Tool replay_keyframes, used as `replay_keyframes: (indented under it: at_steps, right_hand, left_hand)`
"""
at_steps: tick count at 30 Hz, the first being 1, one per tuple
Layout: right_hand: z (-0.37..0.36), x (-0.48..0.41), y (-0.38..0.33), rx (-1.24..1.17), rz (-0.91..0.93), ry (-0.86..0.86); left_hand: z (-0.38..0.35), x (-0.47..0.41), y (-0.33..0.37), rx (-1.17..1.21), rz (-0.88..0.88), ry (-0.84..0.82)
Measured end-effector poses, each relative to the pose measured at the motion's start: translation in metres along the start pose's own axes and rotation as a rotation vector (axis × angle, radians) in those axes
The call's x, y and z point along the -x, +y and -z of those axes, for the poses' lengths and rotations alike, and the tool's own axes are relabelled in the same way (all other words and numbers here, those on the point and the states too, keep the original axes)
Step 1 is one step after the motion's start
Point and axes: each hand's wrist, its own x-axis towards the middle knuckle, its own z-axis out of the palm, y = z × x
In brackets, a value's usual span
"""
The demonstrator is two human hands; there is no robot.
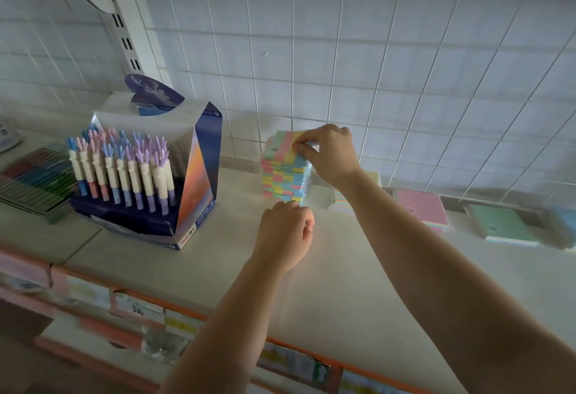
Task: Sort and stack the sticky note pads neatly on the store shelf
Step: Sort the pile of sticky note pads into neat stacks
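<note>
A tall stack of multicoloured sticky note pads (285, 172) stands on the white shelf (358, 262) near the tiled back wall. My right hand (330, 153) rests on the stack's top right corner, fingers pinching the top pad (282, 144). My left hand (285, 233) is curled in front of the stack's base, touching or nearly touching the lowest pads; I see nothing held in it. More pads lie flat to the right: a pink one (422, 208), a green one (501, 225) and a blue one (561, 228). Another pile (341, 198) sits partly hidden behind my right forearm.
A blue display box of pens with antler-shaped caps (146, 175) stands left of the stack. A tray of coloured pens (34, 181) lies at the far left. The shelf's front edge carries an orange price strip (187, 312). A metal upright (121, 22) rises at the back left.
</note>
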Motion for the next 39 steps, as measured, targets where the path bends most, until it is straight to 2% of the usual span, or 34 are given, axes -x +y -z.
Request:
replay_keyframes:
  at_steps: [5, 10, 21, 28, 32, 39]
  right_hand:
    - [0.002, 0.013, -0.004, 0.097, -0.057, -0.136]
    - [-0.005, 0.023, -0.005, -0.012, -0.016, -0.027]
    - [-0.013, 0.019, 0.002, -0.058, -0.061, -0.107]
    - [0.009, 0.046, 0.013, -0.137, -0.022, -0.021]
    - [0.033, 0.065, 0.032, -0.113, -0.066, 0.024]
    - [0.078, 0.109, 0.079, -0.005, -0.147, 0.056]
  left_hand:
    - [-0.001, 0.001, 0.000, 0.015, 0.006, 0.005]
    - [0.000, 0.000, 0.000, 0.009, -0.009, 0.013]
    - [0.001, 0.002, 0.000, 0.020, -0.003, 0.014]
    - [0.005, 0.002, 0.010, 0.000, 0.002, 0.013]
    - [0.015, -0.002, 0.026, 0.052, -0.084, 0.005]
    - [0.019, -0.022, 0.078, -0.035, -0.238, 0.031]
